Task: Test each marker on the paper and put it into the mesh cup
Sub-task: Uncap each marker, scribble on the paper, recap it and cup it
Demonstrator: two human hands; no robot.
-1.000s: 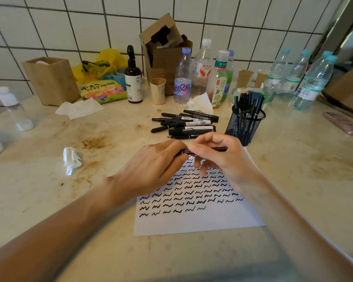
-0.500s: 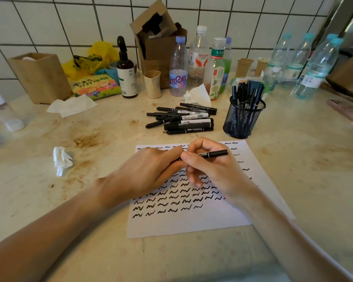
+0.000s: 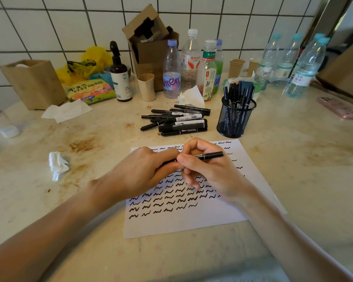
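Right now I have one black marker held level above the paper, its long axis running left to right across my body. My right hand pinches the barrel between thumb and forefinger, the free end poking out to the right past my knuckles. My left hand is curled round the other end, so I cannot see whether that end is the cap or the tip. Both hands meet over the upper middle of the sheet, wrists low, forearms coming in from either side.

What matters next is the mesh cup: it stands beyond the paper's far right corner, up and to the right of my hands, already bristling with upright markers. My right hand is the nearer one, and the marker's free end already points roughly that way. If this marker is tested and capped, I judge a short reach forward and right, tipping it upright, would drop it in.

A pile of untested markers lies just left of the cup, so plenty of work remains.
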